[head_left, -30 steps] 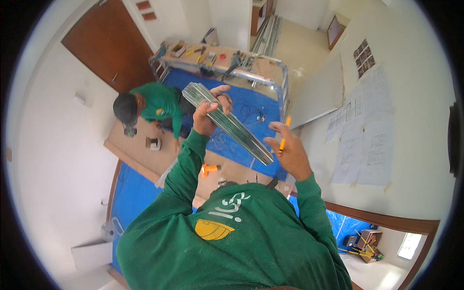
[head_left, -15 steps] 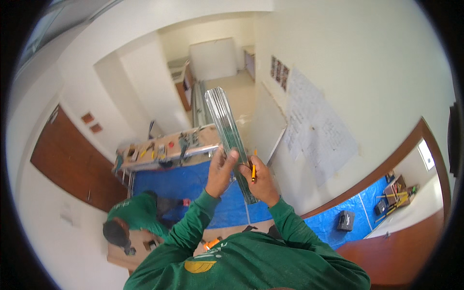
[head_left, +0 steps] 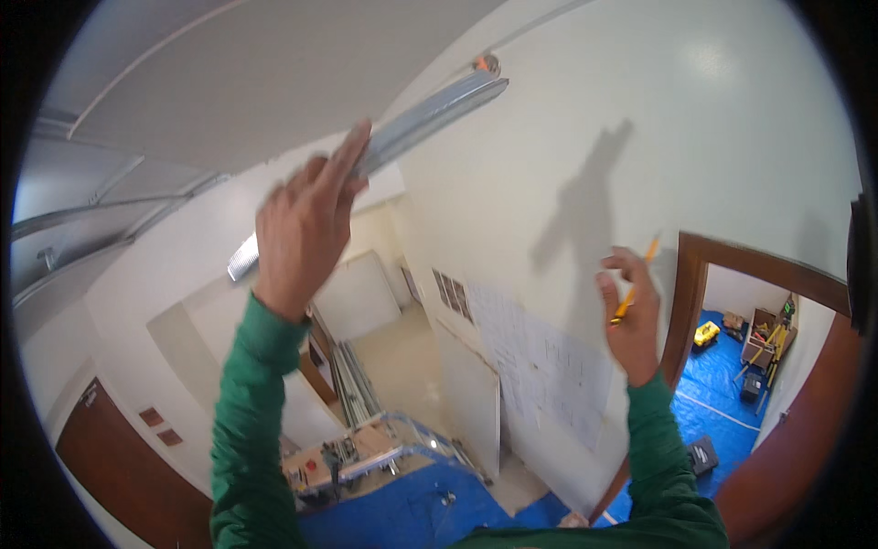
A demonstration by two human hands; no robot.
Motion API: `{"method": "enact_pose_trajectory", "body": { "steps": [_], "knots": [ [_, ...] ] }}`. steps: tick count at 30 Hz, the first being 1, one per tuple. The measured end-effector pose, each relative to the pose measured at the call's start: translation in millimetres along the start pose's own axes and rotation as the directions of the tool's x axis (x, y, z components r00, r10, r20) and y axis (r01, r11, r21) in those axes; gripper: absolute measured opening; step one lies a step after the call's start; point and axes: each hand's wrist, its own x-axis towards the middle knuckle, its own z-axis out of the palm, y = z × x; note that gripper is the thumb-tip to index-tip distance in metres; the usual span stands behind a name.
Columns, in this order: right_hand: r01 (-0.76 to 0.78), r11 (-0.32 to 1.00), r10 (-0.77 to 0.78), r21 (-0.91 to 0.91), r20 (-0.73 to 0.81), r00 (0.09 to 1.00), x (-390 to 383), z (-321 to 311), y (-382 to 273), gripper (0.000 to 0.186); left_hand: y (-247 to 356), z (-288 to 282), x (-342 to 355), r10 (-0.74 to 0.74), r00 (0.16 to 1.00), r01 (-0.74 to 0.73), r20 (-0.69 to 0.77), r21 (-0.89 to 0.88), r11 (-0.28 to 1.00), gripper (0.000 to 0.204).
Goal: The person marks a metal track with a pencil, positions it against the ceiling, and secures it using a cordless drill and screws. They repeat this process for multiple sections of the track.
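A long, straight metal channel [head_left: 430, 119], silver-grey with lengthwise ridges, is being held up in the air over on the left, its middle hidden behind the grip. It sits on a slant, the left end low and catching a bright gleam, the right end raised higher. Well apart from it, to the right, there's a slim yellow-orange pencil [head_left: 627, 302], held partly covered, tilted with its top leaning right and its lower end dark.
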Motion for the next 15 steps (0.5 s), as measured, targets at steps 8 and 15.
{"method": "enact_pose_trajectory", "body": {
  "steps": [8,15],
  "knots": [
    [0.193,0.851,-0.327,-0.488,-0.205,0.923,95,-77,55,0.037,12,2,225,0.414,0.882,-0.270,-0.226,0.477,0.836,0.054],
    [0.220,0.888,-0.341,-0.403,-0.258,0.904,137,-84,85,0.034,40,30,321,0.324,0.941,-0.227,-0.101,0.522,0.822,0.047]
  ]
}}
